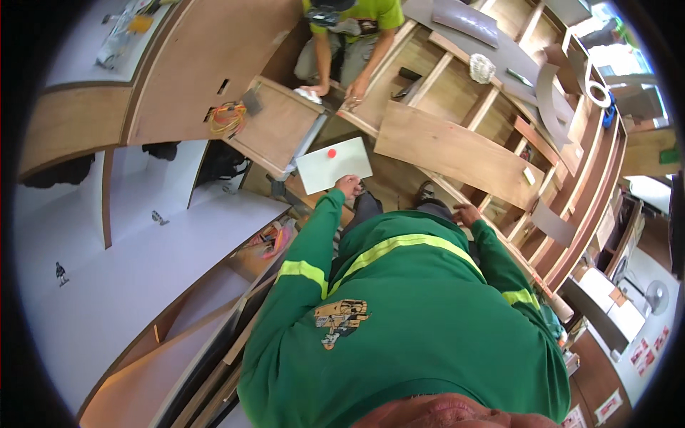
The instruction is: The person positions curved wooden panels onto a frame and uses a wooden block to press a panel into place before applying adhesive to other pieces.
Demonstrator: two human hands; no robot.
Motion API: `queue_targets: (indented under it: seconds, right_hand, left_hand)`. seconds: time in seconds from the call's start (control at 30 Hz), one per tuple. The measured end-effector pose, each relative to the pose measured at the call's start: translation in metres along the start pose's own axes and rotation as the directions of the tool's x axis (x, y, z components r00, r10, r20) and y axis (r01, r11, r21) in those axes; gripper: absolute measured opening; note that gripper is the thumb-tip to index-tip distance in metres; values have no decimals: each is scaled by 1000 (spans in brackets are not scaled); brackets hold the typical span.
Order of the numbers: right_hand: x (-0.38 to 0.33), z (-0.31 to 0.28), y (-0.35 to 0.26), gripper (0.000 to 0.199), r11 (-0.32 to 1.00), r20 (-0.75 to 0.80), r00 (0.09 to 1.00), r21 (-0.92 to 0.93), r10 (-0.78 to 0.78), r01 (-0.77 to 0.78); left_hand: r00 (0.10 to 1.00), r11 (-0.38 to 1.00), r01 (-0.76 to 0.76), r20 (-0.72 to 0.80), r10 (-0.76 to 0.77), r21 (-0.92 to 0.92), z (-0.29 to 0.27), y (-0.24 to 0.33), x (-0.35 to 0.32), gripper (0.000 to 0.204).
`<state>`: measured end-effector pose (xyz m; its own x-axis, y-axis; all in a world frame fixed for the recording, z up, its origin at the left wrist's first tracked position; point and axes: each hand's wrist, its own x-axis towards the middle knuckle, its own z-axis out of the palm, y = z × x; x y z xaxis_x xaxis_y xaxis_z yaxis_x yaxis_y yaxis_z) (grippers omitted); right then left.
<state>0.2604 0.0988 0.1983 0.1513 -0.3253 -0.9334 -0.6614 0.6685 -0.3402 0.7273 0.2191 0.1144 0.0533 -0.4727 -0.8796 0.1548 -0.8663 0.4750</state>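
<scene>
Left hand pinches the near edge of a white sheet with a red dot, held out over the timber frame — right hand hangs loose, holding nothing. The sheet looks not yet set down anywhere — placing remains.

Red-and-white rectangular signs low at the right rim, flat on the floor well right of the wooden frame — a second such sign just below, a third nearer the green jacket. Small pale label stuck on a frame rail, right of the loose plank. White rectangular sheet with a red dot, left of that plank — pinched at its lower edge by the left hand.
</scene>
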Motion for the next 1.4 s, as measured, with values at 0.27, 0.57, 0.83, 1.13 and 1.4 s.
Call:
queue_targets:
  seconds: [0.27,0.57,0.83,1.13,1.4]
  right_hand:
    - [-35,38,14,39,933,-209,965,351,159,-78]
    - [32,65,80,28,455,-5,819,-833,-574,314]
    - [42,69,34,34,944,-156,935,-151,-317,295]
    - [9,74,-24,45,997,-282,959,70,-17,38]
    - [3,129,23,31,972,-510,860,209,12,110]
  left_hand:
    - [992,990,125,-42,-123,61,-68,-62,-6,32]
    - [989,999,1,144,-9,54,-146,-110,-15,32]
    - [958,951,-253,-93,272,177,-151,-34,-10,53]
    - [158,322,-551,-283,946,770,-320,280,-170,45]
    - [42,367,-531,-408,912,764,-356,367,-224,50]
